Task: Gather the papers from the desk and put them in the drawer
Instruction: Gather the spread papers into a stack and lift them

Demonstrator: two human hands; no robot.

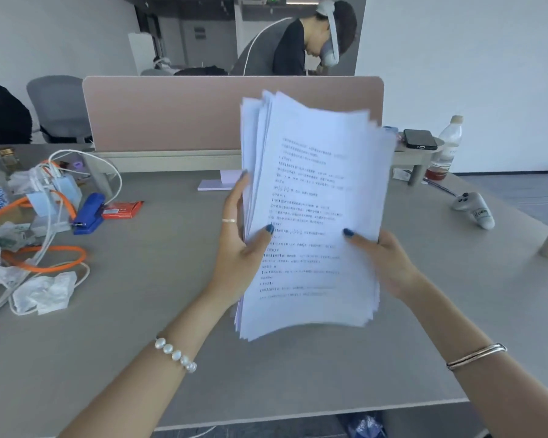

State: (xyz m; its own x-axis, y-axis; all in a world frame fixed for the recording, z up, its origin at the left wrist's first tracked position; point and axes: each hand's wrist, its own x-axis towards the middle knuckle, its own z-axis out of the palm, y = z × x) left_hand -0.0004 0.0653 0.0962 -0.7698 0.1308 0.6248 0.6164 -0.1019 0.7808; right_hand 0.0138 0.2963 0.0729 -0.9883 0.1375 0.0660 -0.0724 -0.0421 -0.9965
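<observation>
A thick stack of printed white papers [310,197] is held upright above the grey desk [140,327], its sheets fanned unevenly at the top and left edges. My left hand [239,245] grips the stack's left edge, thumb on the front page and fingers behind. My right hand [383,257] holds the lower right side, thumb pressed on the front. A few more white sheets [214,181] lie flat on the desk behind the stack, near the divider. No drawer is in view.
Left on the desk: a tangle of orange and white cables [45,248], a blue stapler [89,213], a red packet [122,209], crumpled tissue [45,294]. Right: a grey controller [473,208], a bottle [445,147], a phone [419,139]. A pink divider [171,112] stands behind, with another person beyond.
</observation>
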